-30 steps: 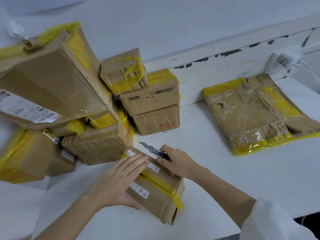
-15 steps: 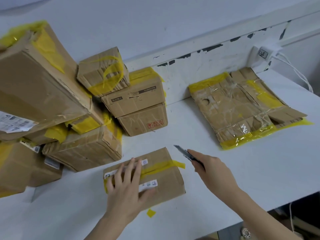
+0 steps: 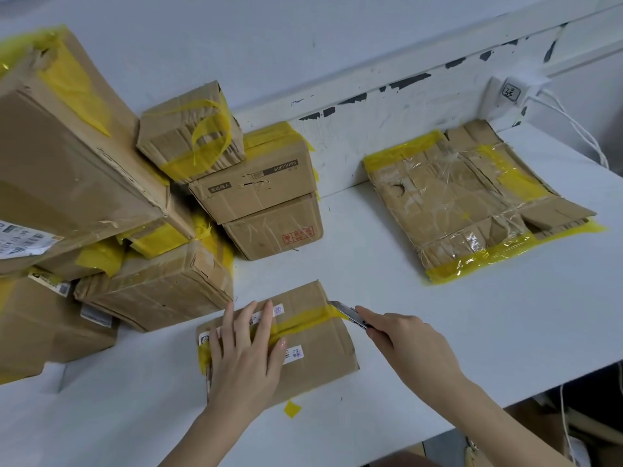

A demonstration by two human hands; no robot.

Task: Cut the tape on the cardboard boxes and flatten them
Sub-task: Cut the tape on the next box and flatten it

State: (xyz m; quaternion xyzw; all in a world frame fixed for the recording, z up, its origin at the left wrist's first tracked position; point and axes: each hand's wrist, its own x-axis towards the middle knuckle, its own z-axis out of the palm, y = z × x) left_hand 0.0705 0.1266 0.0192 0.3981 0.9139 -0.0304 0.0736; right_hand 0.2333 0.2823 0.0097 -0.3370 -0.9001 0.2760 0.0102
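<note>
Small cardboard box [image 3: 303,335] lies flat on the white tabletop [image 3: 438,332], near its front edge. Left hand [image 3: 247,352] rests palm-down on the box top, fingers straight and spread across the yellow tape strip [image 3: 303,320]. Right hand [image 3: 404,338] grips a utility knife [image 3: 350,313]; blade tip touches the tape at the box's right edge. Stack of taped boxes [image 3: 135,214] stands behind-left. Flattened cardboard [image 3: 465,200] lies well apart, to the right.
</note>
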